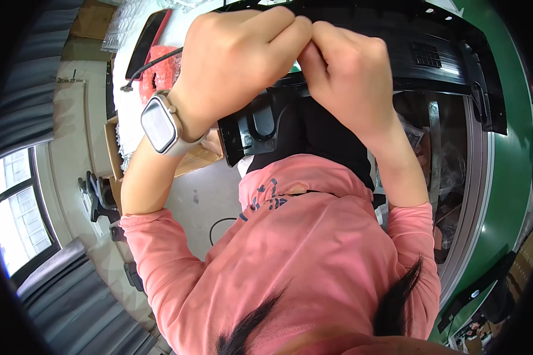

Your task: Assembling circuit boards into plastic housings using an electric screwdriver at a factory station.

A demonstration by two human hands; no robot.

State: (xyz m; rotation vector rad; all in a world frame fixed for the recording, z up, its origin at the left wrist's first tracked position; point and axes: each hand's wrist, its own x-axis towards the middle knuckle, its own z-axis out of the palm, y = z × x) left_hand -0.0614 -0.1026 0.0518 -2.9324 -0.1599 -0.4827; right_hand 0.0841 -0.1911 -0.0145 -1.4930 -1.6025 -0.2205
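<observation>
Head view: the left hand (243,59) and right hand (352,77) meet near twelve o'clock, their fingers curled closed and tip to tip. I judge this to be close two-handed handling, over or near the big black panel (456,50), which spans twelve to nearly three. The knuckles hide the fingertips, so whether they pinch anything, perhaps the black cable (160,60) emerging by the left wrist toward ten, I cannot tell. Continuing would call for steady wrists and small finger motions.

The panel's far corner reaches past two o'clock, beside the green worktop (509,171). A cardboard box (204,158) crowds the left forearm at nine; the gap between the forearms opens toward six.
</observation>
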